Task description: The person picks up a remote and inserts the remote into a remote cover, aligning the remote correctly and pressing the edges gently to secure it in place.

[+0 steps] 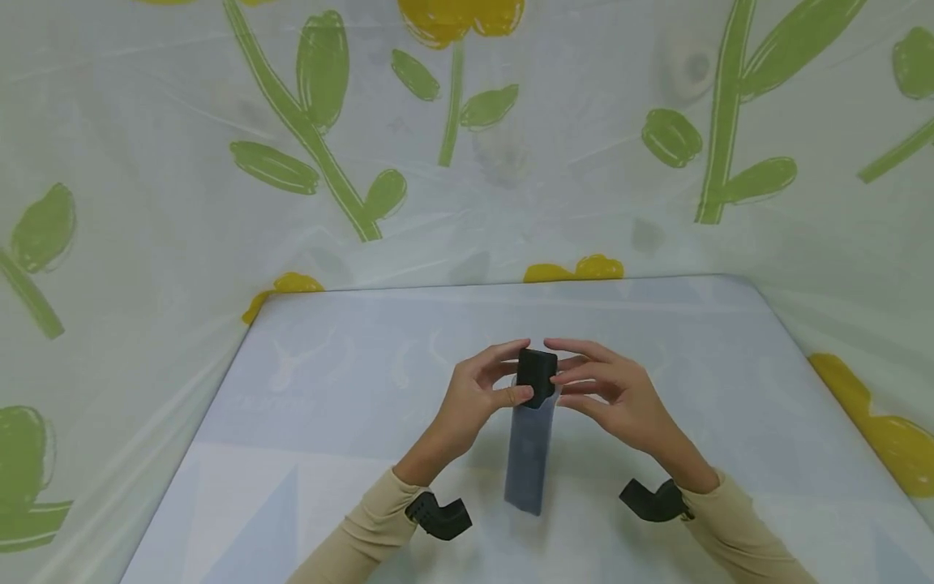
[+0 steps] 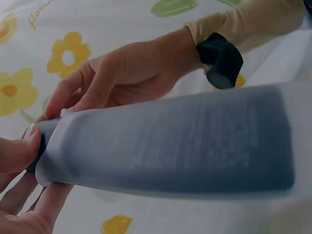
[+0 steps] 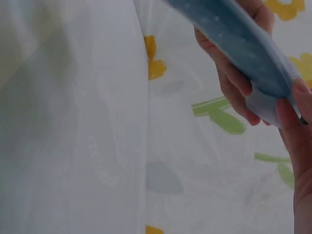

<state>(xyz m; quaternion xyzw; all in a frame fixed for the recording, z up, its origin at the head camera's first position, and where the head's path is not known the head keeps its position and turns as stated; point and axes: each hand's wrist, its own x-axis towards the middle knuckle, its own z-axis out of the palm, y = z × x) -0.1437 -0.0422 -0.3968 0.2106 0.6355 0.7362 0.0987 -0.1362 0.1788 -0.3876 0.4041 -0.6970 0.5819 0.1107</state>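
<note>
A long, flat dark object (image 1: 537, 375) sits inside a frosted, translucent plastic sleeve (image 2: 170, 146), its black rounded end sticking out of the mouth. My left hand (image 1: 470, 397) pinches that bare end, thumb on the near face and fingers behind. On the other side, my right hand (image 1: 620, 397) pinches the sleeve's edge at the mouth between thumb and fingers, its index finger stretched out past the top. In the head view the sleeve hangs down toward me, over the table. Faint, unreadable print shows through the sleeve in the left wrist view.
Beneath the hands is a pale table (image 1: 350, 381) with faint grey-blue patterns. White cloth (image 1: 569, 178) printed with green leaves and yellow flowers hangs round its back and sides. Black wrist cameras (image 1: 440, 517) are strapped over both beige sleeves.
</note>
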